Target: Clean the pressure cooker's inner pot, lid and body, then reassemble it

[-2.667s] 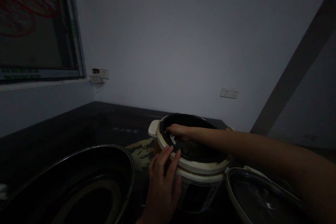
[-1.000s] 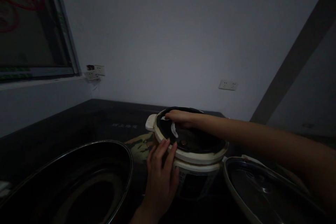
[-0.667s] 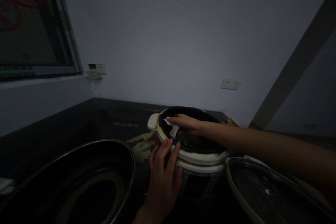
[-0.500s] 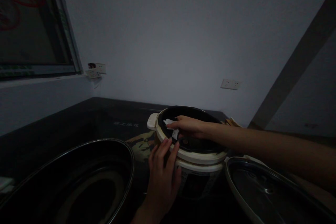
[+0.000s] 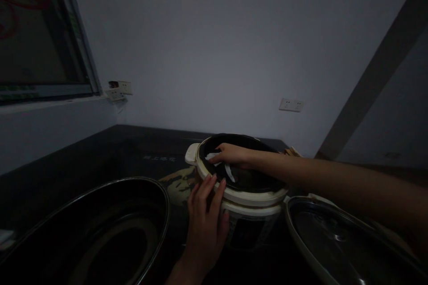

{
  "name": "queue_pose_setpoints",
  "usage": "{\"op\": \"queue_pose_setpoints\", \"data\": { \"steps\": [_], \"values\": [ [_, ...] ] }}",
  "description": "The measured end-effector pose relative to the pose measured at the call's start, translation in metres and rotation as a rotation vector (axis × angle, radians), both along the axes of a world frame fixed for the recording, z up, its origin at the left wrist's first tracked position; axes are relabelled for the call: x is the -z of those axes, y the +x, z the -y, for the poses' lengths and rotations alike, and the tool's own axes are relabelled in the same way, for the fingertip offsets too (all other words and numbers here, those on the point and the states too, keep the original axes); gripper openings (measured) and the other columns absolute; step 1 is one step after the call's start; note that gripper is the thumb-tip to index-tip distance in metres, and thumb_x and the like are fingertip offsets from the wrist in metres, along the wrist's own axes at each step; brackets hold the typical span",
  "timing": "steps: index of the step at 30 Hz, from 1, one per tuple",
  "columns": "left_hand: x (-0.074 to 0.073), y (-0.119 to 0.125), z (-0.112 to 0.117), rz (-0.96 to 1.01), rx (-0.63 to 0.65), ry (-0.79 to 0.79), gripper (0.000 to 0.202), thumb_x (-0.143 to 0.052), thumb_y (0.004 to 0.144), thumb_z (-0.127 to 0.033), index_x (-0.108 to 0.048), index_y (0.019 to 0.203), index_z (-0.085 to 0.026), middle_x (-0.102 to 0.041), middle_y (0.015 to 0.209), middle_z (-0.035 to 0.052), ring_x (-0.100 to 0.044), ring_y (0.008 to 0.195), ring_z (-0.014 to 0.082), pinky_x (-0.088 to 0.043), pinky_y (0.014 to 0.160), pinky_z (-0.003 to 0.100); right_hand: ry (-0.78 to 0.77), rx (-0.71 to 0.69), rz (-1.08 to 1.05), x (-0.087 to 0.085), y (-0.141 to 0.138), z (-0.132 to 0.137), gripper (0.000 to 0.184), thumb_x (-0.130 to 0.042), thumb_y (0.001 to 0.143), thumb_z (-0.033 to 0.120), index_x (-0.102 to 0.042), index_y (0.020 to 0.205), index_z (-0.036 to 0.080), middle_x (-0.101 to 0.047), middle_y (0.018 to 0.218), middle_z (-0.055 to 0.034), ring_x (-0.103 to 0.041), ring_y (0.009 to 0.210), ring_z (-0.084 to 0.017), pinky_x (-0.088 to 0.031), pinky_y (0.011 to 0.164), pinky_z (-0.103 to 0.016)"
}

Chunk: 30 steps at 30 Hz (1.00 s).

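Writing first: pale characters printed on the dark worktop (image 5: 100, 156) behind the cooker were too blurred to read, and the cooker's dark front panel (image 5: 245, 235) was unreadable too.

Cream round cooker (image 5: 249, 198) stood upright, mouth up, near the worktop's back right, with its side lug (image 5: 191, 153) pointing left. It was dark inside, with only a white cloth (image 5: 212, 156) discernible, one strip trailing toward the near right.

Right hand (image 5: 231, 155) reached in from the right, fingers bent over the cloth and pinning it near the far-left rim. Left hand (image 5: 205, 222) lay unclenched and flat on the cooker's near-left wall, fingertips at the rim.

Large dark pot (image 5: 157, 187) sat near left, contents not discernible. Glass lid (image 5: 301, 231) lay just beside the cooker on the right.
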<state>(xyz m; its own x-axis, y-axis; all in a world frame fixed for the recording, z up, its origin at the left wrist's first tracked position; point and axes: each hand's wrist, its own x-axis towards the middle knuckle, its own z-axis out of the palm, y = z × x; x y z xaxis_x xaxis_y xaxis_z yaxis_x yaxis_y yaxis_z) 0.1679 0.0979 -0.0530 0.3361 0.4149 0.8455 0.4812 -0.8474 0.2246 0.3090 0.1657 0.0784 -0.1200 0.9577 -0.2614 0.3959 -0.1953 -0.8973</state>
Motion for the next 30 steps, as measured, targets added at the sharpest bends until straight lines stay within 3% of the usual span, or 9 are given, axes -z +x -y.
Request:
{"op": "queue_pose_setpoints", "data": {
  "steps": [8,11,16,22,30],
  "values": [
    [-0.001,0.001,-0.001,0.003,0.011,0.008,0.062,-0.040,0.092,-0.011,-0.019,0.150,-0.020,-0.030,0.146,0.0127,-0.023,0.140,0.0228,-0.019,0.113,0.041,0.075,0.193,0.065,0.012,0.005,-0.043,0.012,-0.057,0.085,0.008,-0.065,0.077,0.011,-0.065,0.062,-0.0001,-0.058,0.053,-0.011,-0.047,0.057,-0.024],
    [-0.001,0.001,-0.002,-0.002,0.017,0.002,0.063,-0.040,0.092,-0.011,-0.018,0.151,-0.021,-0.029,0.146,0.0126,-0.023,0.140,0.0229,-0.018,0.113,0.041,0.081,0.235,0.121,0.015,0.011,-0.051,0.010,-0.058,0.090,0.020,-0.065,0.090,0.012,-0.068,0.078,-0.0016,-0.063,0.065,-0.012,-0.052,0.064,-0.027],
    [-0.001,0.000,-0.002,-0.003,0.018,0.013,0.064,-0.040,0.092,-0.010,-0.017,0.151,-0.020,-0.030,0.146,0.0124,-0.022,0.140,0.0226,-0.016,0.114,0.040,0.107,0.362,0.226,0.011,0.037,-0.061,0.032,-0.058,0.091,0.035,-0.058,0.117,0.016,-0.061,0.116,-0.0075,-0.063,0.097,-0.020,-0.054,0.081,-0.040],
    [0.000,0.000,0.000,-0.004,0.024,0.001,0.063,-0.040,0.092,-0.010,-0.018,0.151,-0.020,-0.029,0.147,0.0127,-0.022,0.140,0.0229,-0.017,0.114,0.041,0.150,0.518,0.304,0.012,0.069,-0.073,0.036,-0.059,0.091,0.035,-0.056,0.121,0.016,-0.059,0.122,-0.0090,-0.061,0.103,-0.023,-0.053,0.085,-0.043],
    [-0.001,0.000,-0.002,-0.005,0.018,-0.006,0.063,-0.040,0.091,-0.010,-0.019,0.150,-0.020,-0.030,0.146,0.0129,-0.023,0.140,0.0232,-0.019,0.114,0.042,0.242,0.404,0.229,0.021,0.029,-0.076,0.034,-0.058,0.091,0.035,-0.056,0.121,0.017,-0.059,0.121,-0.0085,-0.061,0.102,-0.022,-0.053,0.085,-0.043]
  ]
}}
